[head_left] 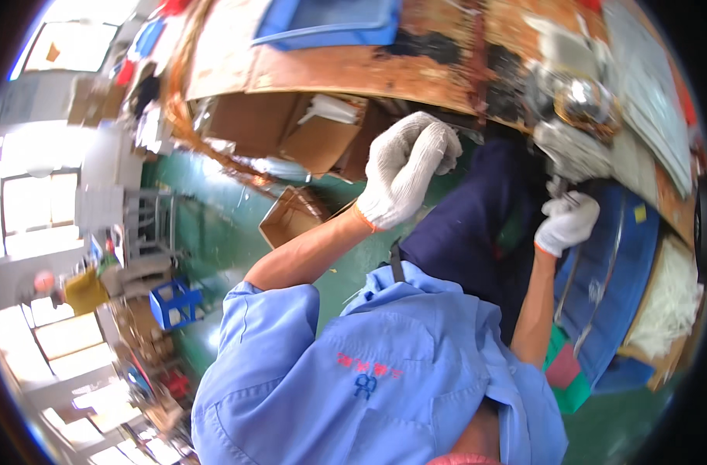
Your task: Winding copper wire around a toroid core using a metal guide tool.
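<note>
My left hand (407,170), in a white knit glove with an orange cuff edge, is raised just before the bench's front edge. Its fingers curl inward, and whatever they may hold is hidden. Lower right, my right hand (569,222) wears a matching glove and closes around a small dark metal piece (572,198) whose kind I cannot make out. Just beyond it, at the bench edge, are a greyish-white cloth bundle (570,151) and a machine with a shiny rounded metal part (584,99).
A blue tray (330,25) rests on the wooden bench (330,68). Cardboard boxes (322,139) sit beneath it, and another open box (291,217) lies on the green floor. Copper-coloured strands (184,108) hang at the left. A large blue bin (613,279) stands to my right.
</note>
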Demonstrator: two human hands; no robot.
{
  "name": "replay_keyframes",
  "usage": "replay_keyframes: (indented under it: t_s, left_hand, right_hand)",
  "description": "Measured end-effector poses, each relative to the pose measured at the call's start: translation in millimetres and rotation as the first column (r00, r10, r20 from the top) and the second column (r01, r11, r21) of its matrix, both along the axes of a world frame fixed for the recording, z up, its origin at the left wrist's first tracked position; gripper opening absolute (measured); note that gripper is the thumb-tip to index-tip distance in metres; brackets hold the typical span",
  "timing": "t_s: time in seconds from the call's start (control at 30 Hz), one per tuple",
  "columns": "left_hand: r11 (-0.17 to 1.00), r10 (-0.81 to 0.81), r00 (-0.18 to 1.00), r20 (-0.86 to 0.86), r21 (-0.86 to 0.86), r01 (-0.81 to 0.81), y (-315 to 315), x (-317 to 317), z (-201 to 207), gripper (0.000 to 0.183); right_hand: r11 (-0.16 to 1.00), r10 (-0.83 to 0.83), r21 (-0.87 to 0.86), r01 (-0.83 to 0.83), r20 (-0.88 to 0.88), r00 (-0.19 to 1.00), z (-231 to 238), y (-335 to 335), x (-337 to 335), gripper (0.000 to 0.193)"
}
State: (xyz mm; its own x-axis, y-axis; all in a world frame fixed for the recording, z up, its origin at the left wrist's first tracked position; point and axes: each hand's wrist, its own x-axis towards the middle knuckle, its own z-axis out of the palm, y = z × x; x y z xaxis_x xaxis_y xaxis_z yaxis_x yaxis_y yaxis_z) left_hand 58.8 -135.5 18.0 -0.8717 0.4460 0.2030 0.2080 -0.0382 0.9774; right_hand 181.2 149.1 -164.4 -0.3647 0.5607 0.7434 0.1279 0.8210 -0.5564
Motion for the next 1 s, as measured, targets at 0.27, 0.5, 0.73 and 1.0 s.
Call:
replay_keyframes:
  t_s: [0.27, 0.5, 0.73, 1.0]
  left_hand:
    - [0.613, 0.781, 0.619, 0.081, -0.289, -0.735, -217.6, -65.4, -113.9, 0.040]
    - [0.937, 0.076, 0.613, 0.787, 0.153, -0.313, -170.7, -107.9, -122.3, 0.076]
    - [0.892, -0.053, 0.810, 0.584, 0.392, -0.225, -56.9, -1.8, 8.9, 0.048]
    - [0.895, -0.193, 0.765, -0.614, 0.210, 0.394, -31.0, -91.3, 145.3, 0.022]
  right_hand:
    - [0.698, 0.259, -0.682, -0.217, -0.042, 0.965, 66.4, -35.8, 67.2, 0.035]
    - [0.313, 0.685, -0.939, -0.143, 0.119, 0.719, 52.4, -118.5, 35.6, 0.024]
    - [0.371, 0.899, -0.646, -0.667, 0.069, 0.433, 108.9, -226.2, -17.9, 0.030]
    - [-0.104, 0.797, -0.715, -0.691, -0.476, 0.373, 120.0, -233.9, -1.6, 0.020]
